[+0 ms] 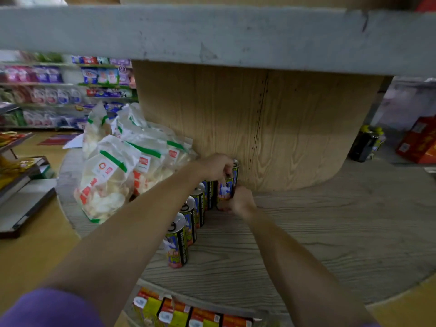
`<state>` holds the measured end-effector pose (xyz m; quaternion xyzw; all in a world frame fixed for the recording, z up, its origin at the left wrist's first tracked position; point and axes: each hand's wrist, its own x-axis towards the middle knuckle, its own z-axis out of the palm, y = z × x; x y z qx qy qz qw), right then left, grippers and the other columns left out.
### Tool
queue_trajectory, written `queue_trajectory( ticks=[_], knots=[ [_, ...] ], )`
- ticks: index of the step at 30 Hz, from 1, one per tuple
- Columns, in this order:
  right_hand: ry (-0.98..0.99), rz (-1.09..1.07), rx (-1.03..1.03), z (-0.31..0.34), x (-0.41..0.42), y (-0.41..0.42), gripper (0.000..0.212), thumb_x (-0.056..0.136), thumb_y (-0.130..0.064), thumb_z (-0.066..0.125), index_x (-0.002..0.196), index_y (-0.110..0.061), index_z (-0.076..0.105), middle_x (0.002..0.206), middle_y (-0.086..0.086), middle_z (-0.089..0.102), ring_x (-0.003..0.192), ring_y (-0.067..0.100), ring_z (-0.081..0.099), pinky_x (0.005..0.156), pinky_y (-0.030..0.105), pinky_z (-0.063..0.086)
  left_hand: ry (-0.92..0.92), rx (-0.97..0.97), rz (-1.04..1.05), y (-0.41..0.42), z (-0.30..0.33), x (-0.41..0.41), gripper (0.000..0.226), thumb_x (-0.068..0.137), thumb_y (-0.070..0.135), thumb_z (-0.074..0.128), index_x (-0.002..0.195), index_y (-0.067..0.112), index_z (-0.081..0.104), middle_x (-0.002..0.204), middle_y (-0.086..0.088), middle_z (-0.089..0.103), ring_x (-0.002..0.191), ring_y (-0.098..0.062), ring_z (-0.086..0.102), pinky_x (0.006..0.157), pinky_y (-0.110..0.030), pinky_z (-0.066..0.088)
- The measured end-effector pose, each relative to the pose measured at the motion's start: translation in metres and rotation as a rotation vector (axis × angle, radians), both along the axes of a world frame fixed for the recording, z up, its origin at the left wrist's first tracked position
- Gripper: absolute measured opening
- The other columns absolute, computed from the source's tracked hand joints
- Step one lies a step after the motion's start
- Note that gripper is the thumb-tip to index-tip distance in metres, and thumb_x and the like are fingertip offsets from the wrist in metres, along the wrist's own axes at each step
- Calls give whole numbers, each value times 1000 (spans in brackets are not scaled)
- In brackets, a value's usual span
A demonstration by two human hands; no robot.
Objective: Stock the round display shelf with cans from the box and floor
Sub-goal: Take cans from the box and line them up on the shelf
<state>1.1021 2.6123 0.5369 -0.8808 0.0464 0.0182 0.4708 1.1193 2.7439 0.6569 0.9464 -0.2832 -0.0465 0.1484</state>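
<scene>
A: What's the can [225, 188] doing?

B: Upright on the shelf [330, 223], long axis vertical, at the inner end of the row [188, 218] — right by the wood core [247, 119]. A second can [236, 169] sits behind it, nearly touching the core.

A: Hands?

B: Both on it. My left hand [217, 166] comes over from the left, fingers curled down round the top rim. My right hand [240, 201] is low, fingers curled round the base on the near-right side. So it's pinned between them: left above, right below. Neither looks nearer — both in contact.

A: Next move?

B: My guess, it's seating the can square w/ the row, then letting go. What matters is the gap to the core and to the can beside it; it looks tight, so any nudge goes straight back or sideways, not tilted. Tip risk seems low w/ two hands on.

A: The row itself?

B: About five more cans running out toward me, all standing, touching or nearly so.

A: Surface?

B: Grey wood-grain, round, flat. Lots of bare shelf to the right. Bags [111, 175] of white snacks piled left of the row, close to it.

A: Rest of the room?

B: Upper tier [212, 36] overhead, grey edge. Cartons [179, 312] on the tier below. Dark bottles [366, 142] and a red box [420, 140] far right, store shelving [59, 90] far left, blurry.
</scene>
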Motion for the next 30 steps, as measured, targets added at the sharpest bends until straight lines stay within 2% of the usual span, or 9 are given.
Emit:
queue_trajectory(
  ticks=[2,5,7,11,14,18,21,25,30],
  knots=[
    [-26,-37,-56,-1,-4,-1,40,71,-26,86,105,-16,70,97,2,69,93,20,67,65,23,48,-30,46,-35,2,0,-6,35,86,3,70,121,1,64,120,-11,59,103,-19,55,79,-21,41],
    [-23,-67,-182,-9,-3,-1,53,65,-40,87,108,-17,66,100,5,67,92,23,63,71,29,51,-63,62,-90,5,0,-20,33,92,8,63,125,4,63,120,-10,60,110,-21,56,83,-22,38],
    [-33,-93,-207,-6,-8,0,42,77,-31,79,111,-16,62,103,5,63,96,24,63,73,31,55,-76,2,-96,7,1,-26,30,93,9,62,122,4,66,120,-10,65,109,-21,61,88,-27,46],
    [-25,-94,-149,2,-28,-1,30,85,-15,74,112,-8,65,98,2,64,97,21,65,47,7,37,-84,-31,-121,14,2,-38,26,92,8,62,116,5,70,117,-7,70,107,-20,65,94,-33,49],
    [-53,-142,-193,1,-37,0,32,87,-17,70,117,-6,65,109,10,68,99,27,64,63,16,42,-63,-82,-132,19,0,-45,31,90,8,65,122,6,67,121,-4,67,113,-16,62,100,-29,47],
    [-72,-154,-245,1,-59,-6,24,90,-22,62,108,-6,69,105,13,70,102,30,65,73,23,40,-130,-180,-109,16,0,-57,23,93,14,63,114,11,70,108,0,67,103,-15,62,88,-25,47],
    [-84,-209,-218,4,-84,-15,17,87,-14,63,102,-8,71,105,9,71,104,24,65,81,22,43,-117,-219,-146,4,0,-72,17,93,16,62,106,11,72,102,0,65,95,-14,62,84,-27,50],
    [-126,-277,-215,7,-128,-46,11,86,-9,62,94,-14,68,91,3,67,97,25,65,72,17,37,-96,-197,-157,-24,-14,-89,14,89,14,60,95,10,72,93,-5,69,88,-20,63,80,-33,53],
    [-163,-423,-236,12,-198,-99,10,84,-10,66,94,-11,69,92,9,72,92,25,67,71,19,39,-55,-198,-265,-76,-46,-120,16,86,8,60,94,6,73,94,-11,72,90,-25,65,73,-27,44]
  ],
)
